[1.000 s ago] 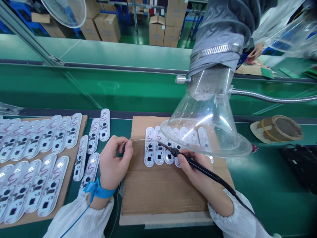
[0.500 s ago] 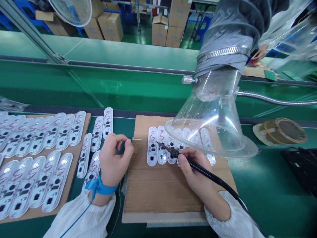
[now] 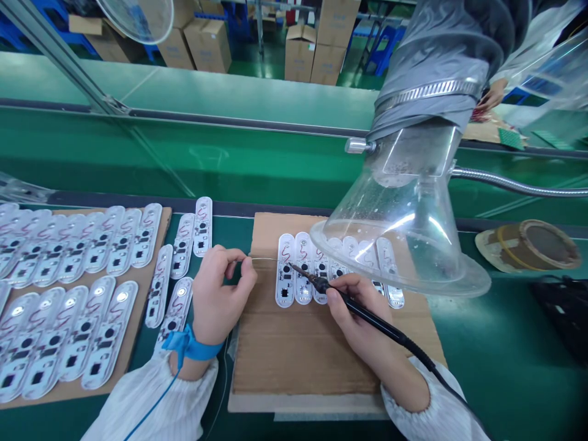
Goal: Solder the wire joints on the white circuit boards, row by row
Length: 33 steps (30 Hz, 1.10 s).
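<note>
My right hand [image 3: 361,315] grips a black soldering iron [image 3: 342,294] like a pen. Its tip touches or hovers just over the leftmost circuit board unit [image 3: 285,288] in a row on the cardboard sheet [image 3: 303,361]. Between thumb and forefinger, my left hand [image 3: 223,291] pinches a thin solder wire [image 3: 264,259], whose end reaches that same unit. Each unit is a pale rounded strip with red wire and dark components. A blue wrist strap [image 3: 193,346] circles my left wrist. The clear fume hood [image 3: 395,214] hides part of the row.
At left, a cardboard tray [image 3: 156,251] carries many similar units, with several loose strips [image 3: 182,245] beside it. A grey hose [image 3: 432,73] hangs over the right side. A tape-wrapped roll [image 3: 528,245] and a dark box [image 3: 563,315] lie at right. Across the divider shows another person's hand [image 3: 493,95].
The view has shifted slightly. The iron's tip has moved a little left onto the leftmost unit, close to the solder wire's end. Both hands keep their grips.
</note>
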Motion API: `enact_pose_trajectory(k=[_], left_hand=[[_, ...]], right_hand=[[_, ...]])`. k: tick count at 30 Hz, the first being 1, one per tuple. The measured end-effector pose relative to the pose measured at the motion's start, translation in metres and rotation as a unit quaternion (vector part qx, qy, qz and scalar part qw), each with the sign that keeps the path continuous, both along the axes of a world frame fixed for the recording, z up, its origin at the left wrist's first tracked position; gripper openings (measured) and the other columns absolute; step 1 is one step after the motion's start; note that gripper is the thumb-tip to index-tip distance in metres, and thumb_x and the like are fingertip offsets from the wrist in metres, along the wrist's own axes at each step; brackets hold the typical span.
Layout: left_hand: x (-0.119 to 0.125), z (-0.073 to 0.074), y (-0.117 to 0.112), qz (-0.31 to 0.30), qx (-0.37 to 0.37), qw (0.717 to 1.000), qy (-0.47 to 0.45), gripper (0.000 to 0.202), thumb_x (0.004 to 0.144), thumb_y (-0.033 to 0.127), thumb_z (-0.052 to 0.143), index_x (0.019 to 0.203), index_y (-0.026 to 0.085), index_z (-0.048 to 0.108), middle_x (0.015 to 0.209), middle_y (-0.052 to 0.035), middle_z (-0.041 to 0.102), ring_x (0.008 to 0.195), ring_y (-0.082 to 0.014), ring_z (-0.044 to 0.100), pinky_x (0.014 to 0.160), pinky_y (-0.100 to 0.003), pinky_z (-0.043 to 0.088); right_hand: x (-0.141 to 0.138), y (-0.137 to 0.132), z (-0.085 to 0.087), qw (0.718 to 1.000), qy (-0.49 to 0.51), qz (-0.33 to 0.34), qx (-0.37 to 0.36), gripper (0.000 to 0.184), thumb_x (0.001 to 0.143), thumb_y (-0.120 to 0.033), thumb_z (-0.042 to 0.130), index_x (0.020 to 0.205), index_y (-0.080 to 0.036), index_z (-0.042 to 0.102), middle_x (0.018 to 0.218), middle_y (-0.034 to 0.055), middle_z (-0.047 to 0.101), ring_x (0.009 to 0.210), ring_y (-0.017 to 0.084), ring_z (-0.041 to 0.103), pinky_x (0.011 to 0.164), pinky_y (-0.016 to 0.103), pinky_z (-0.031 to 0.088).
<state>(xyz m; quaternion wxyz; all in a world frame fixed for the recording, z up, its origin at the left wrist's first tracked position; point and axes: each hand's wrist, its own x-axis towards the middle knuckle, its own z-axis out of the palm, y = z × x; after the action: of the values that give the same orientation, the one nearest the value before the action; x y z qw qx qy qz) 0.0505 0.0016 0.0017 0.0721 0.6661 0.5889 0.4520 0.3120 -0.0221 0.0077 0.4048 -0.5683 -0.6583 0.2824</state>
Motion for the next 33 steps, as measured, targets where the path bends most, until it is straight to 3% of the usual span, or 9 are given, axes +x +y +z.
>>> enact_pose_trajectory(k=[8, 15, 20, 24, 33], left_hand=[[0.001, 0.002, -0.001, -0.005, -0.012, 1.0, -0.001, 0.016, 0.104, 0.016, 0.064, 0.091, 0.024, 0.06, 0.076, 0.0048, 0.043, 0.069, -0.0162, 0.048, 0.065, -0.033, 0.038], [-0.003, 0.002, 0.0, 0.025, -0.001, 1.0, -0.01, 0.016, 0.103, 0.015, 0.064, 0.09, 0.024, 0.059, 0.077, 0.0046, 0.042, 0.07, -0.0167, 0.047, 0.068, -0.034, 0.039], [-0.003, 0.004, 0.002, 0.024, 0.001, 1.0, -0.004, 0.018, 0.102, 0.014, 0.063, 0.088, 0.024, 0.058, 0.076, 0.005, 0.041, 0.069, -0.0165, 0.046, 0.067, -0.034, 0.038], [-0.003, 0.004, 0.002, 0.026, -0.001, 1.0, -0.005, 0.017, 0.102, 0.016, 0.063, 0.088, 0.024, 0.058, 0.075, 0.0047, 0.042, 0.069, -0.0169, 0.048, 0.067, -0.034, 0.038], [-0.001, 0.005, 0.002, 0.019, -0.022, 1.0, 0.009, 0.018, 0.104, 0.02, 0.061, 0.087, 0.025, 0.058, 0.075, 0.0043, 0.043, 0.069, -0.0174, 0.049, 0.067, -0.035, 0.038]], right_hand=[[0.0, 0.0, 0.002, 0.999, -0.001, 0.002, -0.035, 0.009, 0.101, -0.034, 0.072, 0.097, -0.026, 0.07, 0.081, 0.0026, 0.081, 0.066, 0.02, 0.077, 0.061, 0.03, 0.057], [0.002, -0.005, 0.001, 0.999, 0.024, -0.026, 0.024, 0.014, 0.106, -0.036, 0.068, 0.095, -0.027, 0.069, 0.075, -0.0006, 0.073, 0.062, 0.017, 0.07, 0.06, 0.029, 0.055], [-0.008, -0.004, 0.004, 0.999, 0.045, 0.005, -0.03, 0.011, 0.104, -0.034, 0.071, 0.097, -0.026, 0.069, 0.077, 0.0004, 0.078, 0.062, 0.017, 0.073, 0.058, 0.027, 0.056], [-0.012, -0.004, 0.003, 0.998, 0.038, -0.011, -0.057, 0.017, 0.103, -0.04, 0.073, 0.096, -0.025, 0.069, 0.08, 0.0033, 0.08, 0.066, 0.019, 0.076, 0.06, 0.029, 0.059], [-0.013, -0.001, 0.004, 0.998, 0.034, 0.003, -0.053, 0.015, 0.102, -0.039, 0.072, 0.096, -0.026, 0.07, 0.079, 0.0023, 0.08, 0.066, 0.019, 0.077, 0.06, 0.028, 0.059]])
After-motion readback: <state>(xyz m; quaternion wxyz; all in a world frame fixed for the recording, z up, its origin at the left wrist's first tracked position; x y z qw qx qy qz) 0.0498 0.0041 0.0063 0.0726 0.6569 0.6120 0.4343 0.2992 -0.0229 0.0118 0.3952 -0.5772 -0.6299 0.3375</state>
